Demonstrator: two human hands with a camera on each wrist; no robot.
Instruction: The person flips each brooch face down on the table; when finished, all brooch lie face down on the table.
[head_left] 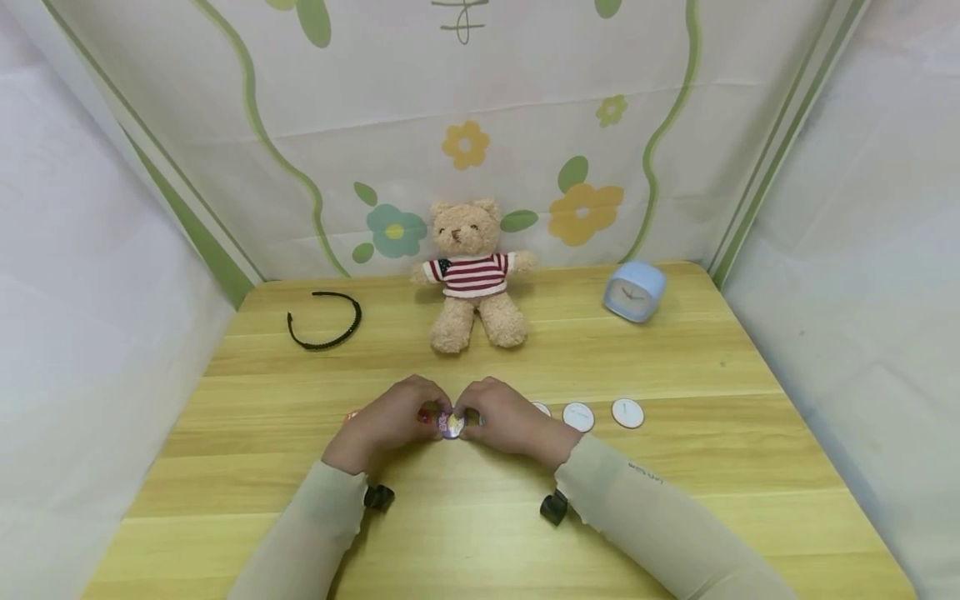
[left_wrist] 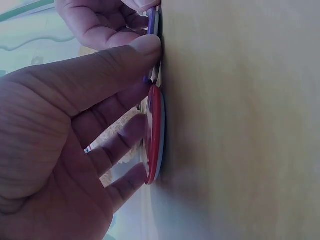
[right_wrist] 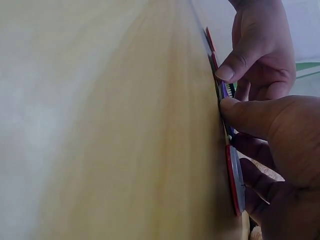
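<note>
In the head view, both hands meet at a small round purple disc (head_left: 452, 426) with a printed picture, flat at the table's middle. My left hand (head_left: 397, 412) pinches its left side, thumb at the near edge and fingertips at the far edge. Opposite it, my right hand (head_left: 510, 417) pinches the right side the same way. A red-rimmed disc (left_wrist: 156, 135) lies beside the purple one, under the left hand's other fingers. In the right wrist view, another disc (right_wrist: 235, 180) with a red edge and grey face lies by the right hand's fingers.
White-faced discs (head_left: 578, 417) continue the row to the right, the outermost disc (head_left: 627, 412) standing apart. An orange disc (head_left: 351, 415) peeks out past the left wrist. Behind are a black headband (head_left: 352, 327), a teddy bear (head_left: 474, 279) and a blue clock (head_left: 634, 292).
</note>
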